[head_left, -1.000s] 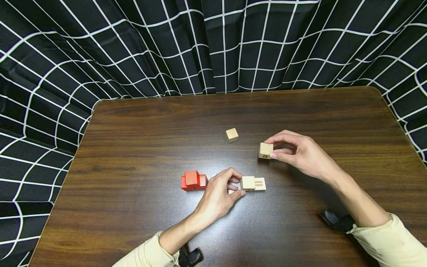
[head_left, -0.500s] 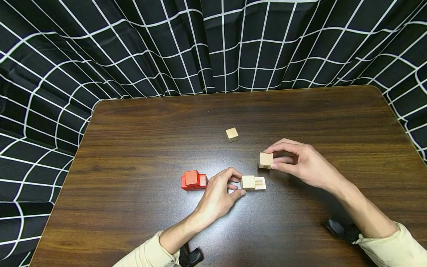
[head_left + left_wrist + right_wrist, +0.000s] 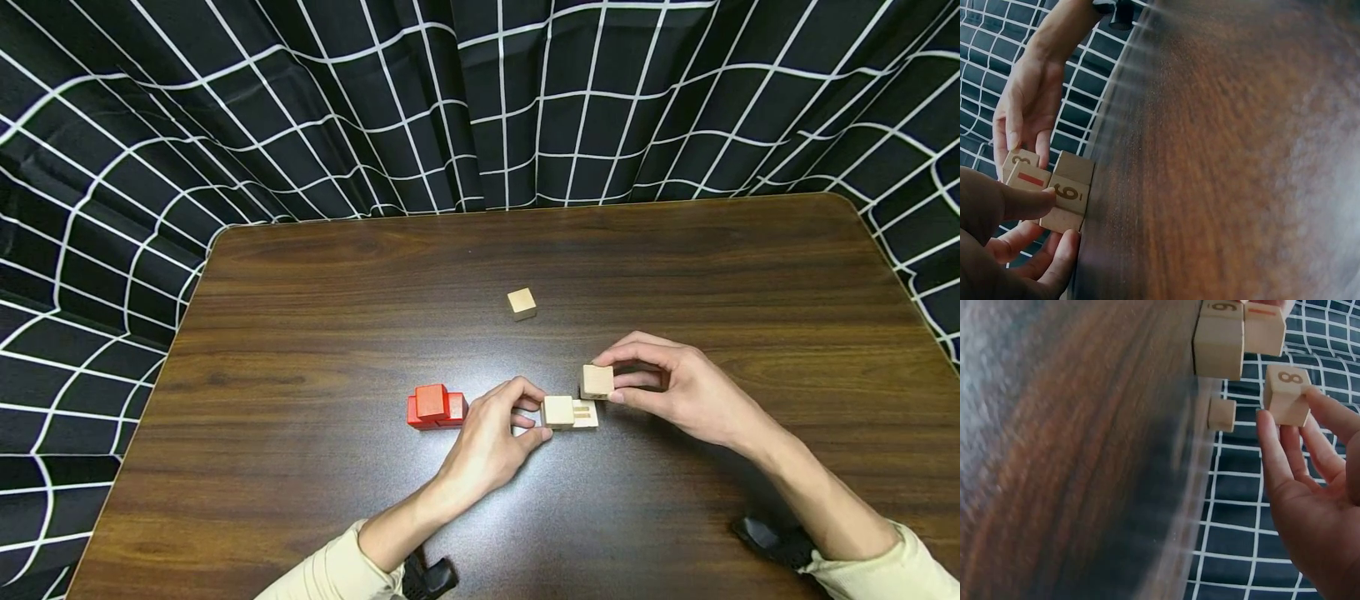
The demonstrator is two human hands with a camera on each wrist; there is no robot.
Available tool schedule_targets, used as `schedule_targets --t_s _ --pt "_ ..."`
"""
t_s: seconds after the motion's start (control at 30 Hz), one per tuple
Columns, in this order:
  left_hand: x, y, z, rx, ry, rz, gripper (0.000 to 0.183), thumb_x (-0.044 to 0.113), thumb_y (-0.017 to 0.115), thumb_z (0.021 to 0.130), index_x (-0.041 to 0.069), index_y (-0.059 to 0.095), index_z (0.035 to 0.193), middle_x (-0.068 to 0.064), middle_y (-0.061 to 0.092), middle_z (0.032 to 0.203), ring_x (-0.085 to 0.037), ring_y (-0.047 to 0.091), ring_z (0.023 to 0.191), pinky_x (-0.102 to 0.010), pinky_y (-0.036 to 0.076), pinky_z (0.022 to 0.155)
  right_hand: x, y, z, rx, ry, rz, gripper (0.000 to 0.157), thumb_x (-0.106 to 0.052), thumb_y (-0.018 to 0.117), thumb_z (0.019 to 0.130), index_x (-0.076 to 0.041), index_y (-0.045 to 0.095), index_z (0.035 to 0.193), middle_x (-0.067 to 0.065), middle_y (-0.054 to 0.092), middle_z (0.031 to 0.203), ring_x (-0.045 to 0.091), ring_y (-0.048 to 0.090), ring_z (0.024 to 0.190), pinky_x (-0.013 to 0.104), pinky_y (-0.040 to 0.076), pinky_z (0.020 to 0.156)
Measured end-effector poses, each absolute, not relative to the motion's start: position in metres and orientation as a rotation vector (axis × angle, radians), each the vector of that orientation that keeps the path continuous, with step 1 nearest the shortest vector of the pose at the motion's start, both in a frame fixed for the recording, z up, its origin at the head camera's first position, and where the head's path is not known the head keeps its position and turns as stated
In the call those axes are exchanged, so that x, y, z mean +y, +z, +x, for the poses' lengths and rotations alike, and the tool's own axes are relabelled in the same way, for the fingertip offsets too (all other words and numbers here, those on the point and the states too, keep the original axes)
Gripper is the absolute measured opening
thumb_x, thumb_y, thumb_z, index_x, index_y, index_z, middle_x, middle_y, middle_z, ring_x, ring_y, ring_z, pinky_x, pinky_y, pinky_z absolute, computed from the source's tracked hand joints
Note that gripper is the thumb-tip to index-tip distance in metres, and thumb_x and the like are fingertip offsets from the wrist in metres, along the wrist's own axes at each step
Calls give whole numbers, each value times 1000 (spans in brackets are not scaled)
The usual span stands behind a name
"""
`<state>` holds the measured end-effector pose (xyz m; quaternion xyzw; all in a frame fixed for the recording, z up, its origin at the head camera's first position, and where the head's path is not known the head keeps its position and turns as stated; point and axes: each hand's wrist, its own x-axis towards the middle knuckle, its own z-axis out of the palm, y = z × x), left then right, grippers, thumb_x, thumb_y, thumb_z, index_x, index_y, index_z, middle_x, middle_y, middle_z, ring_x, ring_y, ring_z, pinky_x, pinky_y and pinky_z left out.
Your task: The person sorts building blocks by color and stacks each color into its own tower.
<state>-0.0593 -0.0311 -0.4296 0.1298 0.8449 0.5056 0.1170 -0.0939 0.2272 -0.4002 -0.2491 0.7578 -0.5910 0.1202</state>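
My right hand (image 3: 690, 392) pinches a wooden number block (image 3: 597, 381) between thumb and fingertips. An 8 shows on that block in the right wrist view. It is held just behind and above the right end of a short wooden block row (image 3: 587, 414), whose top face there carries two tan bars. Another wooden block (image 3: 557, 411) sits on the row; the left wrist view shows a red bar on its side. Thumb and fingers of my left hand (image 3: 491, 437) hold the stacked blocks at their left end. A 6 or 9 marks the lower row (image 3: 1069, 194).
Left of my left hand stands a small stack of red blocks (image 3: 432, 403). One loose wooden block (image 3: 522, 303) lies farther back on the brown table (image 3: 337, 292). A black curtain with white grid lines (image 3: 375, 108) hangs around the table's back and sides.
My right hand has brought the number block toward me, from farther back to close over the row's right end. My left hand and the other blocks have stayed put.
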Motion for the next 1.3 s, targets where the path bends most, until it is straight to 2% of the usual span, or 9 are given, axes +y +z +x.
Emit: schedule_targets --t_s 0.33,0.7,0.93,1.3 --pt "-32 -430 -58 2479 1458 374 32 6 81 81 17 66 107 0 68 103 -5 68 82 -21 55 77 225 -405 -86 2183 -1729 -764 39 11 72 83 -4 65 119 12 61 113 17 65 103 33 57 85" --pt "-33 -430 -59 2485 1467 384 33 5 82 80 17 66 107 0 68 103 -5 68 82 -20 55 77 220 -408 -82 2116 -1749 -784 38 11 71 84 1 64 121 15 62 116 19 65 105 35 57 86" --pt "-32 -430 -59 2482 1477 391 33 4 81 80 16 66 107 0 68 102 -6 68 82 -20 55 77 218 -408 -81 2153 -1701 -794 37 7 73 84 -4 65 119 11 64 114 19 66 102 34 57 85" --pt "-32 -429 -60 2481 1475 391 32 5 82 80 16 66 106 0 69 102 -6 68 82 -21 55 77 218 -409 -81 2180 -1674 -806 38 6 74 84 -6 66 119 8 65 113 17 66 100 32 57 85"
